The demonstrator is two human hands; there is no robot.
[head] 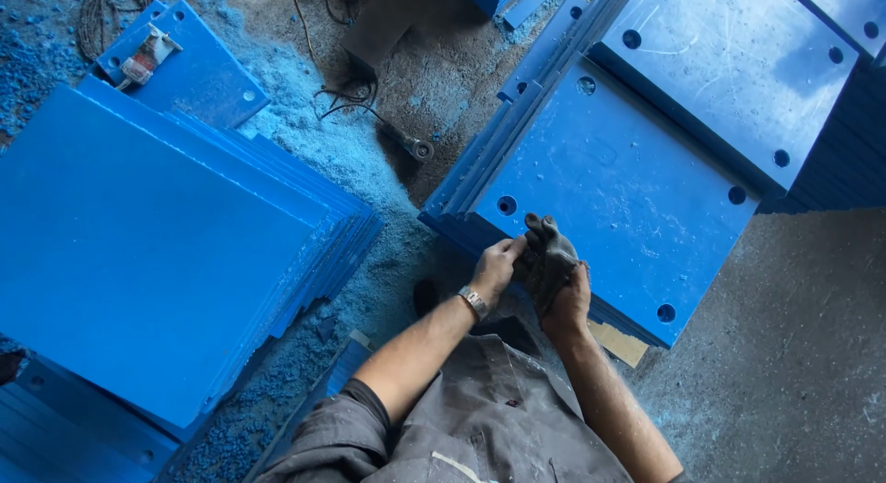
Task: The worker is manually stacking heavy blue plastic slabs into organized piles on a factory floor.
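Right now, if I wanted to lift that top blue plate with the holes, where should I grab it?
Probably by the near corner of the drilled blue plate, coming from the person's side. That corner juts past the stack below, so fingers could hook under its edge. The rest lies flat, leaving little to grip.

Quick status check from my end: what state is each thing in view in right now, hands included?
Left hand: bare, pinching the glove's edge.
Right hand: gripping the glove from below.
Dark work glove: crumpled, held between both hands, not worn.
Drilled blue plate: flat on its stack, dusty, corner holes open.
Left stack of blue sheets: fanned, undrilled on top.
Wristwatch: on the left wrist.
Blue shavings: scattered over the floor.
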